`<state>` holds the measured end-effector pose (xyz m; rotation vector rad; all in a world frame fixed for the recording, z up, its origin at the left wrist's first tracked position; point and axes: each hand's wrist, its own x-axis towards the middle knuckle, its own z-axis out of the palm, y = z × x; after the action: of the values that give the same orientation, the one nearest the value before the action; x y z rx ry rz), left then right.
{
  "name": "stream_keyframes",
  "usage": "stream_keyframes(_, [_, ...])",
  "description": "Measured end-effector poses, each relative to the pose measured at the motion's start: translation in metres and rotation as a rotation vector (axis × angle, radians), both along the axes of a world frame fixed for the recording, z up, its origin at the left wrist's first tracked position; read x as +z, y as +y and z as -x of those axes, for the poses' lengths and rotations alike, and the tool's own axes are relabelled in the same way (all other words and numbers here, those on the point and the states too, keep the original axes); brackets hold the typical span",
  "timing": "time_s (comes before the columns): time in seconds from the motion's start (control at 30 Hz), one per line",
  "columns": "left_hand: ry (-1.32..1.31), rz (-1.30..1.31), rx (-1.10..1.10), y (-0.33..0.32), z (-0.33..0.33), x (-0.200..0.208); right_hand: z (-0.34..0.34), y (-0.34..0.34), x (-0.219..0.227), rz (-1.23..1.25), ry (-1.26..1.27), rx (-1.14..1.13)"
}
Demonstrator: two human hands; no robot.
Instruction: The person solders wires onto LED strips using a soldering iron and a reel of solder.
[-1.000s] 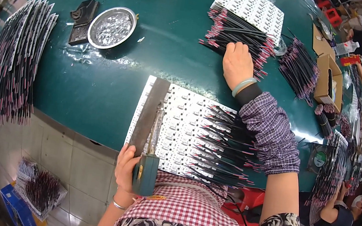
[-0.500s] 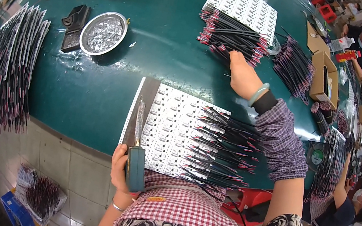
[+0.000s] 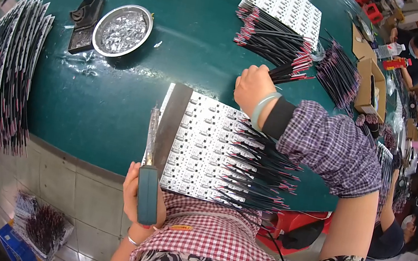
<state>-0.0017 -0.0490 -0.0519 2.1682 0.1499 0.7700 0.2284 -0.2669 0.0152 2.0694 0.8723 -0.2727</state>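
Note:
My left hand (image 3: 131, 195), at the table's front edge, is closed round the teal handle of a soldering iron (image 3: 147, 198). The iron's metal barrel points away from me, beside the board's left edge. A white circuit board sheet (image 3: 198, 142) with rows of small components lies in front of me, a dark strip along its left side. Black wires with red ends (image 3: 264, 168) fan out over its right part. Beyond the board, my right hand (image 3: 255, 91) grips a bunch of black wires (image 3: 290, 73) whose red tips stick out to the right. Its fingertips are partly hidden.
Behind my right hand lie a wire pile (image 3: 270, 38) and stacked white boards (image 3: 284, 4). A metal bowl (image 3: 146, 35) of silvery scraps and a black soldering stand (image 3: 85, 25) are at the left. Wired boards (image 3: 5, 78) hang over the left edge. Co-workers sit at the right.
My right hand has drawn back from the wire pile toward me and to the left, with a bunch of wires in it. The soldering iron has shifted slightly left.

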Motion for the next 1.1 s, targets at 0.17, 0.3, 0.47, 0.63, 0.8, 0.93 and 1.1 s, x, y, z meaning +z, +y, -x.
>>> stream_keyframes(0.17, [0.353,0.236,-0.098,0.038,0.026,0.014,0.013,-0.014,0.003,-0.411,-0.144,-0.084])
stream_keyframes(0.3, [0.520,1.179,-0.182,0.040,-0.005,0.078,0.053,-0.021,0.012,-0.957,-0.022,-0.221])
stream_keyframes(0.47, [0.615,1.274,-0.370,0.035,-0.030,0.083,0.084,-0.027,-0.028,-1.388,-0.039,-0.262])
stream_keyframes(0.63, [0.614,1.224,-0.318,0.021,-0.049,0.084,0.083,-0.025,-0.034,-1.499,-0.064,-0.296])
stream_keyframes(0.8, [0.658,1.128,-0.300,0.011,-0.061,0.085,0.078,-0.025,-0.032,-1.511,-0.064,-0.263])
stream_keyframes(0.93, [0.701,1.066,-0.292,0.008,-0.062,0.080,0.079,-0.026,-0.033,-1.512,-0.076,-0.223])
stream_keyframes(1.1, [0.754,1.033,-0.271,0.008,-0.065,0.080,0.077,-0.025,-0.036,-1.506,-0.090,-0.132])
